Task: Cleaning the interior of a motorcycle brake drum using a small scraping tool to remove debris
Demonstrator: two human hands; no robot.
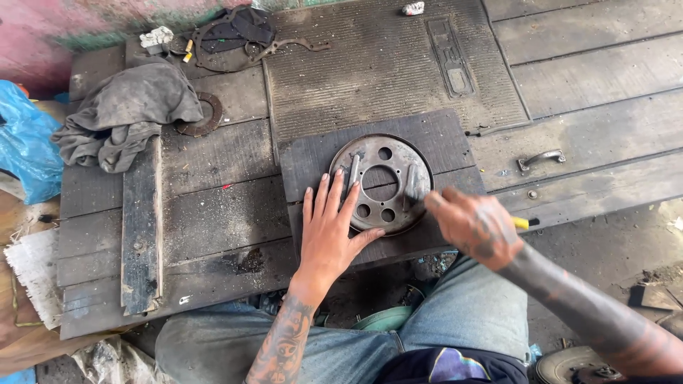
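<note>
Rough plank workbench (213, 213), weathered and dirty, with a ribbed rubber mat (384, 64) at the back and a dark square board (313, 160) near the front edge. On that board lies a round metal plate (382, 183), flat, with a big centre hole and smaller holes ringed around it. Left hand (329, 231) is pressed on the plate's left rim, fingers spread wide and flat, pinning it, not gripping. Right hand (475, 226) is closed around a yellow-handled tool (525, 222); the working end sits at the plate's right edge, blurred, so I can't tell the tip type. Plate looks like steel: stiff, fairly heavy, probably greasy, so it would likely slide under side load unless held down. Best hold looks like the outer rim, or fingers hooked through the holes. Grey rag (124, 121) and a rusty ring (203, 117) sit at back left, gaskets (235, 35) behind them, a metal handle (541, 158) to the right.
</note>
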